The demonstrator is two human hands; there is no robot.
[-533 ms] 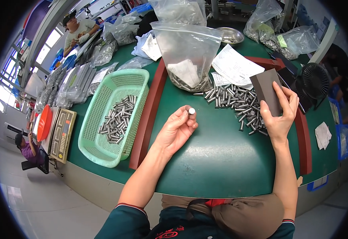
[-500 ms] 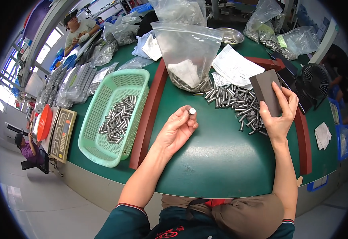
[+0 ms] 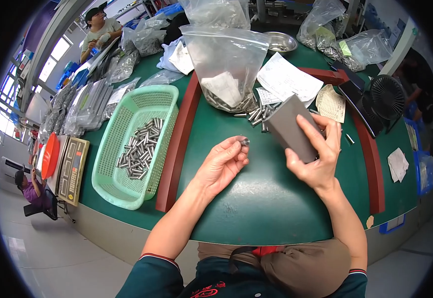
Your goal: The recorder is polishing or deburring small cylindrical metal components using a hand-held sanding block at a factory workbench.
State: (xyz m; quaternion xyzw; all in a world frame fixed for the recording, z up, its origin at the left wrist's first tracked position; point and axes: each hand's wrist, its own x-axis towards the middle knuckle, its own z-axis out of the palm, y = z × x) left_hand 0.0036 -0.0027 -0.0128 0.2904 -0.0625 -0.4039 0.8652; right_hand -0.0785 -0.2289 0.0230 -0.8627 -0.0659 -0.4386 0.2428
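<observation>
Between the thumb and fingertips of my left hand [image 3: 221, 161] is a short metal pin [image 3: 245, 142], its round end showing. My right hand [image 3: 320, 156] grips a dark grey rectangular block [image 3: 292, 130], thumb on the near side and fingers over the far side. The block is tilted, to the right of the pin and apart from it. Behind it, loose metal pins [image 3: 256, 115] show on the green table; the block and hand hide the rest of that pile. One single pin [image 3: 350, 139] lies right of my right hand.
A green plastic basket [image 3: 102, 169] holding several pins stands at left, outside the red-brown wooden border [image 3: 174, 164]. A clear bag [image 3: 226, 54] of pins and paper sheets [image 3: 288, 79] lie at the back. At right are a black fan [image 3: 387, 94] and a crumpled cloth [image 3: 398, 165].
My right hand has moved left with the block, from over the pile's right side toward my left hand. A yellowish slip and a lone pin now show. The left hand keeps its pin, turned slightly.
</observation>
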